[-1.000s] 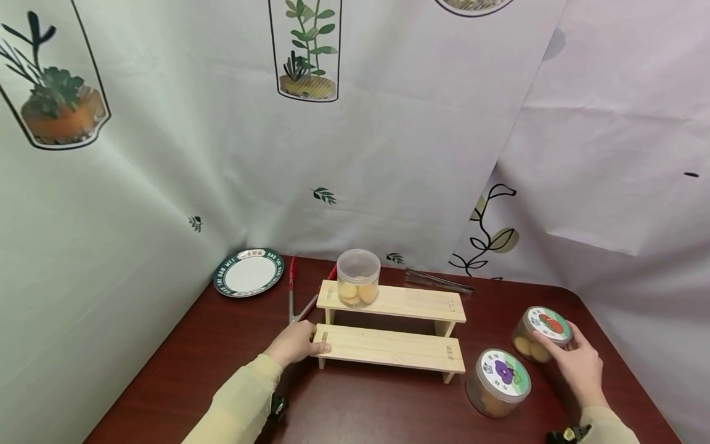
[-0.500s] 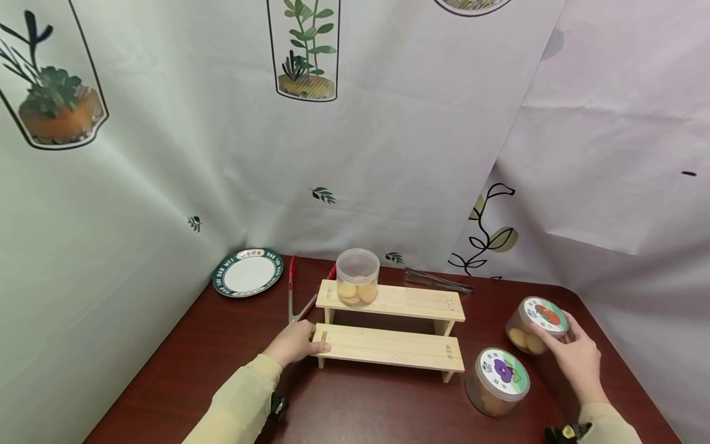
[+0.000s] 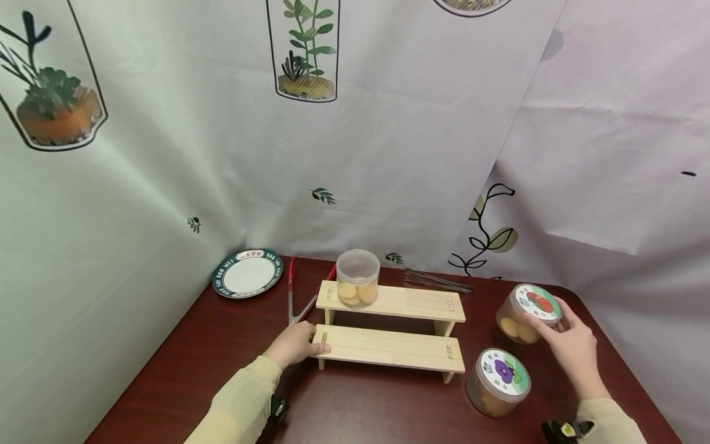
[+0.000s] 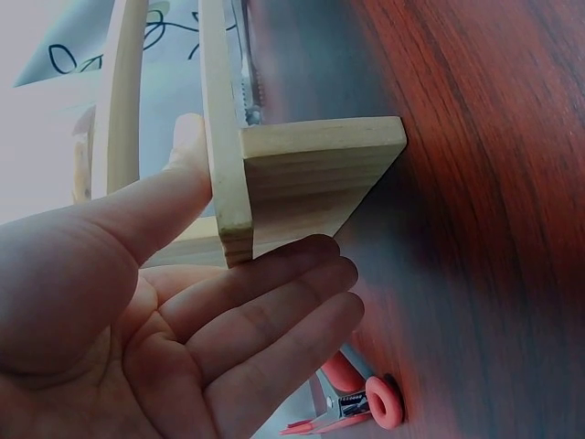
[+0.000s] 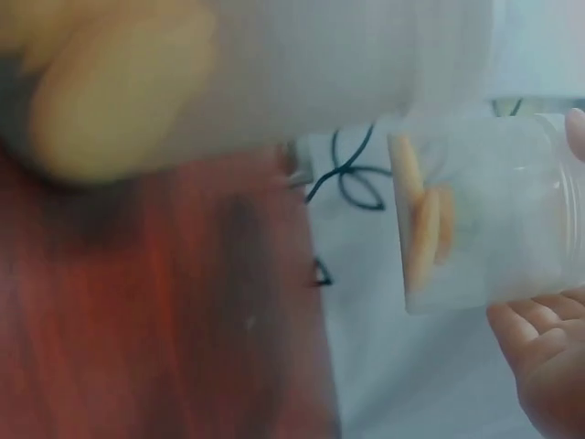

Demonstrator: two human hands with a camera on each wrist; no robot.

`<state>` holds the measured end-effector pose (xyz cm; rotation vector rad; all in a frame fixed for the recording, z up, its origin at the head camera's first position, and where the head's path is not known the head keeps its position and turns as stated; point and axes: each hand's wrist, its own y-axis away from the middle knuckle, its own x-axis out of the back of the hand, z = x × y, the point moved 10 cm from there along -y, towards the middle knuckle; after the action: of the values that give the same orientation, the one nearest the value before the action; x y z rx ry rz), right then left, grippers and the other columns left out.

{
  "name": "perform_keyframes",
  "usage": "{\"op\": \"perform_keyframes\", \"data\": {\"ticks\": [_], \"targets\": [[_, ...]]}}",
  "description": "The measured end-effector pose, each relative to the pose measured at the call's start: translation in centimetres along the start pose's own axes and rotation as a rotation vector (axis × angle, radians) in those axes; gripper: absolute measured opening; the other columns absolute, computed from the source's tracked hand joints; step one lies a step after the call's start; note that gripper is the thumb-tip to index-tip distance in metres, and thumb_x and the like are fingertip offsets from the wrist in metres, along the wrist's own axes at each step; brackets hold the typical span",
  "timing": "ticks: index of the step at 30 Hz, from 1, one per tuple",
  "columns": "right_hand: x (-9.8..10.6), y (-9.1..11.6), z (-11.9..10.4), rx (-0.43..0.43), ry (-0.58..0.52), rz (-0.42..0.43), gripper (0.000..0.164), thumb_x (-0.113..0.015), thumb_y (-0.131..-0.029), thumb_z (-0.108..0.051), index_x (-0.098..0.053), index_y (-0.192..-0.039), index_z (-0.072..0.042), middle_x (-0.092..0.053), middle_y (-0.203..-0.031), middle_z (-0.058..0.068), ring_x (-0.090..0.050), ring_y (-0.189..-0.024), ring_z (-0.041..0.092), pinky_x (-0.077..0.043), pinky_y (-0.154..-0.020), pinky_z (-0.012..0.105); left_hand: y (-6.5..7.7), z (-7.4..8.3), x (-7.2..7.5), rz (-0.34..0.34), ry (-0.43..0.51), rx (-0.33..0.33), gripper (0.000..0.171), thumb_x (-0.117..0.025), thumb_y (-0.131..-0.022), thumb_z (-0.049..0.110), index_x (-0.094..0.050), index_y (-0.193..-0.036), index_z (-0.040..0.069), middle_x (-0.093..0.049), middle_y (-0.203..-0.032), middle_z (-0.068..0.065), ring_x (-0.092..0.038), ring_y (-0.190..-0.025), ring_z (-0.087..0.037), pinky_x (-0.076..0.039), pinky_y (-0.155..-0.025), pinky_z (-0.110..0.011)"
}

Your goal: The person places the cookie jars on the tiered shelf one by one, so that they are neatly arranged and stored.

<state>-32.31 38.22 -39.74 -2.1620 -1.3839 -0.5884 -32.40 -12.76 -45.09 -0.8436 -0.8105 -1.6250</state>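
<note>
In the head view, my left hand (image 3: 293, 343) grips the left end of the lower board of a two-step wooden shelf (image 3: 383, 345). The left wrist view shows the thumb on the board (image 4: 228, 119) and the fingers under its corner. My right hand (image 3: 574, 348) holds a clear jar of cookies (image 3: 516, 324), tilted, with a tomato picture on its lid. In the right wrist view this jar (image 5: 484, 210) sits between thumb and fingers, off the table. Nearer me stands another jar (image 3: 490, 398) with a purple picture on its lid.
A lidless clear jar (image 3: 357, 277) with cookies stands on the upper step's left. Behind lie a V-shaped red-and-metal tool (image 3: 291, 302), a green-rimmed plate (image 3: 248, 275) and metal tongs (image 3: 438, 282). Patterned cloth (image 3: 388, 154) hangs behind the table (image 3: 360, 407).
My right hand has carried the tomato-lid jar up and to the left, away from the table's right edge. The left hand stays on the shelf end.
</note>
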Motion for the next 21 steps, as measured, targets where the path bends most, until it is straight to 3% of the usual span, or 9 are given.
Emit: {"op": "perform_keyframes", "data": {"ticks": [3, 7, 10, 14, 19, 21], "targets": [[0.1, 0.2, -1.6, 0.059, 0.004, -0.003, 0.078, -0.072, -0.082, -0.043, -0.037, -0.145, -0.011, -0.050, -0.134, 0.025, -0.042, -0.106, -0.018, -0.034, -0.066, 0.001, 0.0, 0.0, 0.0, 0.001, 0.006, 0.002, 0.029, -0.077, -0.078, 0.032, -0.064, -0.080, 0.005, -0.053, -0.064, -0.001, -0.045, -0.060, -0.016, -0.038, -0.059, -0.030], [0.0, 0.3, -3.3, 0.117, 0.005, -0.005, 0.074, -0.072, -0.082, -0.041, -0.041, -0.142, -0.010, -0.055, -0.127, 0.023, -0.038, -0.089, -0.025, -0.036, -0.065, 0.003, 0.1, -0.1, 0.1, 0.004, 0.011, 0.001, 0.029, -0.077, -0.078, 0.032, -0.064, -0.079, 0.006, -0.053, -0.064, 0.000, -0.045, -0.060, -0.016, -0.038, -0.059, -0.030], [-0.3, 0.6, -4.3, 0.140, -0.011, -0.013, 0.073, -0.073, -0.082, -0.040, -0.043, -0.140, -0.008, -0.061, -0.116, 0.008, -0.040, -0.087, -0.025, -0.039, -0.066, 0.004, 0.2, 0.0, 0.2, 0.006, 0.009, -0.003, 0.029, -0.077, -0.079, 0.032, -0.064, -0.080, 0.006, -0.054, -0.065, 0.000, -0.045, -0.061, -0.016, -0.039, -0.060, -0.031], [-0.8, 1.0, -5.4, 0.154, -0.041, -0.039, 0.072, -0.074, -0.082, -0.037, -0.043, -0.140, -0.007, -0.061, -0.113, 0.002, -0.042, -0.088, -0.025, -0.040, -0.067, 0.004, 0.1, 0.0, 0.1, -0.001, 0.006, 0.001, 0.029, -0.077, -0.079, 0.032, -0.065, -0.081, 0.006, -0.056, -0.067, -0.001, -0.046, -0.062, -0.016, -0.040, -0.061, -0.031], [-1.4, 1.3, -6.8, 0.165, -0.075, -0.068, 0.074, -0.074, -0.082, -0.035, -0.041, -0.141, -0.006, -0.060, -0.117, 0.006, -0.043, -0.088, -0.025, -0.041, -0.068, 0.004, 0.0, 0.0, 0.0, -0.002, 0.004, -0.003, 0.028, -0.077, -0.079, 0.032, -0.065, -0.080, 0.007, -0.055, -0.066, -0.001, -0.045, -0.062, -0.016, -0.039, -0.061, -0.031], [-1.6, 1.4, -7.4, 0.169, -0.078, -0.078, 0.074, -0.074, -0.083, -0.035, -0.040, -0.142, -0.006, -0.059, -0.121, 0.013, -0.043, -0.088, -0.025, -0.041, -0.069, 0.004, 0.0, 0.0, 0.0, 0.000, 0.005, -0.007, 0.028, -0.077, -0.079, 0.032, -0.064, -0.080, 0.007, -0.054, -0.066, -0.001, -0.045, -0.062, -0.016, -0.039, -0.061, -0.031]]}}
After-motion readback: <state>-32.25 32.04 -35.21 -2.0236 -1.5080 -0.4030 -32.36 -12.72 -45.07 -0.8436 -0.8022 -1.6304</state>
